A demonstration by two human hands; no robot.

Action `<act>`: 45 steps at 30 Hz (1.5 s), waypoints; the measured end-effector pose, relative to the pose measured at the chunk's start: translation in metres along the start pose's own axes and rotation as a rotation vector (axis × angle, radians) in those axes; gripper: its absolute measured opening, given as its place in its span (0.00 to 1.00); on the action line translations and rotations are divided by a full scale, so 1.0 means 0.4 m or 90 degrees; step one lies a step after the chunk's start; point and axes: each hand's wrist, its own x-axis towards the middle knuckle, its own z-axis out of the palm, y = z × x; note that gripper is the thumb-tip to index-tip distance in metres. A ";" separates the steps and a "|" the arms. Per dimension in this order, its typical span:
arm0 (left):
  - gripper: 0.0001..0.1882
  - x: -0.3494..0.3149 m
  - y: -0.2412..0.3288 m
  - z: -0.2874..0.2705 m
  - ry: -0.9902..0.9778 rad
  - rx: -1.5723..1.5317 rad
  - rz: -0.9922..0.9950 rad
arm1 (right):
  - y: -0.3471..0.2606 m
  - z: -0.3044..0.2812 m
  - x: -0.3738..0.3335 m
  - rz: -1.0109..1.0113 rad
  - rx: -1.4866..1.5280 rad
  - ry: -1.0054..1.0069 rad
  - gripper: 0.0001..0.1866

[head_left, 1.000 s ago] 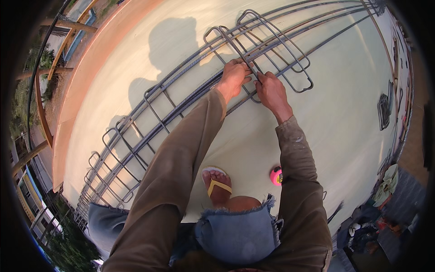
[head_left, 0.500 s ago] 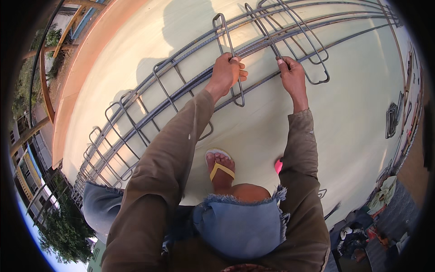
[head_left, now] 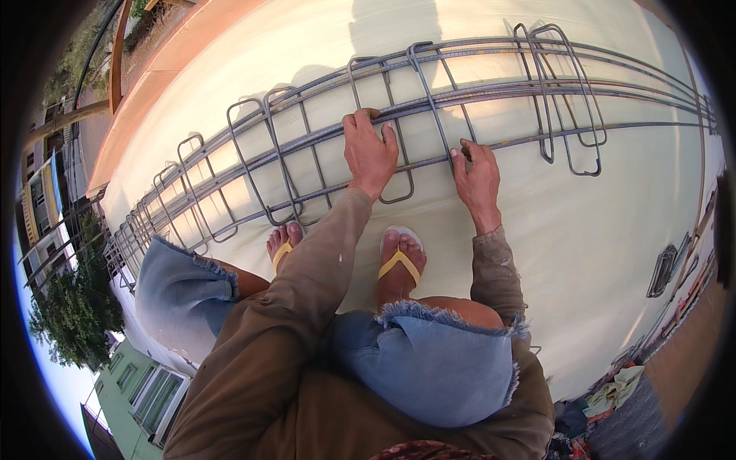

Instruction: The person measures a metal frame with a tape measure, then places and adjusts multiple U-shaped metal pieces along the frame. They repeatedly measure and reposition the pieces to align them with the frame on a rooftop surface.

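Observation:
A long cage of ribbed steel bars (head_left: 498, 90) lies across the pale surface, ringed by several bent-wire rectangular stirrups. My left hand (head_left: 369, 152) has its fingers curled over the middle bars, thumb set apart, just beside a stirrup (head_left: 409, 175). To its right, my right hand (head_left: 477, 176) pinches the near side of another stirrup (head_left: 429, 93) by the lowest bar. The right fingertips are partly hidden. Farther right, a close group of stirrups (head_left: 589, 100) hangs on the bars.
My feet in yellow-strapped sandals (head_left: 400, 257) stand close to the cage's near side. A bundle of loose stirrups (head_left: 661, 271) lies at the right. An orange-brown edge (head_left: 149, 100) runs along the upper left. Cloth (head_left: 613, 391) lies at lower right.
The stirrup at my right hand now stands farther from the group on the right. My left hand has moved onto the middle bars. The view has shifted, bringing my other foot in.

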 end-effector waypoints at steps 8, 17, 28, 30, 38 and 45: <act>0.16 0.003 -0.096 -0.036 -0.150 -0.022 -0.205 | -0.036 0.104 -0.016 0.065 -0.048 0.046 0.10; 0.17 -0.005 -0.141 -0.039 -0.105 -0.122 -0.266 | -0.058 0.122 0.002 0.039 -0.050 0.032 0.07; 0.21 0.006 -0.169 -0.041 -0.101 -0.175 -0.210 | -0.109 0.122 0.013 0.068 -0.103 0.070 0.07; 0.21 0.014 -0.162 -0.051 -0.138 -0.180 -0.260 | -0.086 0.092 0.026 0.112 -0.084 0.000 0.14; 0.21 0.030 -0.127 -0.087 -0.192 -0.157 -0.273 | 0.159 -0.205 0.282 0.129 -0.258 0.262 0.18; 0.18 0.038 -0.128 -0.086 -0.205 -0.196 -0.296 | 0.147 -0.080 0.203 0.113 -0.180 0.054 0.10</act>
